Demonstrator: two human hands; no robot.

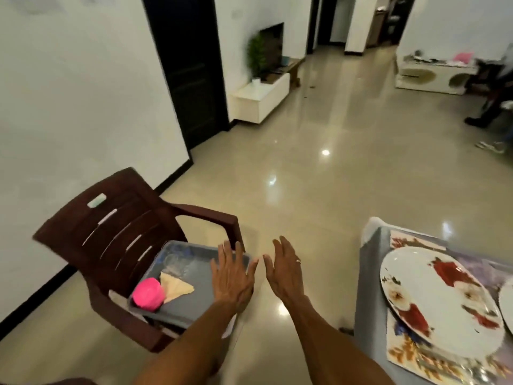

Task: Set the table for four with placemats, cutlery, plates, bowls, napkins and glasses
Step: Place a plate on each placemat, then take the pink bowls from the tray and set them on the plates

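Both hands extended, palms down, fingers straight and spread, holding nothing. The left hand (231, 276) hovers over the right edge of a grey tray (194, 307); the right hand (286, 269), with a ring on one finger, hangs over the floor (319, 176) between the tray and the table (369, 287). The rectangular tray rests on the seat of a dark brown plastic armchair (119, 234) with a slatted back. In it lie a pink bowl (147, 294), a cream napkin (176, 287) folded to a triangle whose tip points right, and clear glasses (177, 258), blurred, at the far end. At right, the grey-covered table carries a flower-printed placemat (410, 354), its long axis running away from the viewer, with a round white plate (435, 304) with red flowers on it. The floor is glossy beige tile; white walls, a black door (186, 65) and a low white cabinet (261, 95) stand beyond.
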